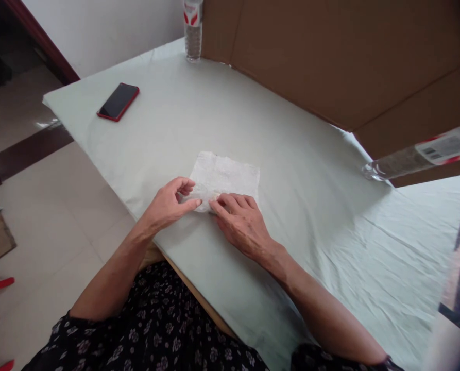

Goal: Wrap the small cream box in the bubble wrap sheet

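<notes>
A thin white sheet [230,172], like tissue or fine cloth, lies flat on the table with slightly uneven edges. At its left near corner is my left hand [171,202], thumb and fingers apart in a loose curve, the thumb tip close to the sheet's near edge. My right hand [242,219] rests on the near right part, with its fingers bent and thumb and forefinger drawn together at the edge. A small pale bit shows by those fingertips; whether it is a fold of the sheet or a separate thing, I cannot tell.
A phone in a red case [118,102] lies at the far left of the pale green tablecloth [291,149]. One plastic bottle [193,36] stands by a large brown cardboard panel [291,46]. Another bottle [419,157] leans or lies at right.
</notes>
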Demonstrator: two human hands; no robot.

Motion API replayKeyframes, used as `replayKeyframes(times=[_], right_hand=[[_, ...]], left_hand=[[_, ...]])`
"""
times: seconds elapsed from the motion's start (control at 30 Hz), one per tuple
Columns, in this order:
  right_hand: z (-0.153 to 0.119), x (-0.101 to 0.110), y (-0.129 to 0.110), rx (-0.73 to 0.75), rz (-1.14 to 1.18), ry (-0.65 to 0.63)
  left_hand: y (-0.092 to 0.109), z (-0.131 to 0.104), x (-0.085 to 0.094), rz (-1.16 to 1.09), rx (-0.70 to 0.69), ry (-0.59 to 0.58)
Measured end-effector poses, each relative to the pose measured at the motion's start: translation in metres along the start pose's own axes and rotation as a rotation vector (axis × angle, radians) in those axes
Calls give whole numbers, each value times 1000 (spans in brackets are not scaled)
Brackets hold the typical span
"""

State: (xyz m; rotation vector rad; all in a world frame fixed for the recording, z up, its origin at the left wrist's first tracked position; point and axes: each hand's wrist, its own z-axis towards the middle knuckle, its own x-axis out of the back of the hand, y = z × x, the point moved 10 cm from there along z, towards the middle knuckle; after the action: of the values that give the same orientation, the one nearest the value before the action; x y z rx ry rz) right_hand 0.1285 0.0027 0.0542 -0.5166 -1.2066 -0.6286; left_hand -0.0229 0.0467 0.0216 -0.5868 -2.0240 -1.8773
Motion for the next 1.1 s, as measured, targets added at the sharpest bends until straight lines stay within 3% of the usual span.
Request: replayKeyframes(times=[0.23,0.47,0.6,0.8,0.87,0.97,1.1], right_hand=[[14,-5,0,4,-93,-27],[17,-9,0,25,-116,-35],[19,-10,0,17,-94,-67],[25,-9,-2,20,-86,-102],[29,-9,-2,18,-85,-121],[34,-10,-2,19,-74,-146],[36,-8,2,-7,-45,-156]], left_hand=[[-7,-1,7,339,105,76],[-4,-3,1,431,143,-32],[-9,0,-2,311,133,21],[-16,-2,-11,-111,176,170],[-20,-3,-16,-212,234,166],[-27,-2,-30,-303,322,71],[-27,2,-35,-358,319,59]])
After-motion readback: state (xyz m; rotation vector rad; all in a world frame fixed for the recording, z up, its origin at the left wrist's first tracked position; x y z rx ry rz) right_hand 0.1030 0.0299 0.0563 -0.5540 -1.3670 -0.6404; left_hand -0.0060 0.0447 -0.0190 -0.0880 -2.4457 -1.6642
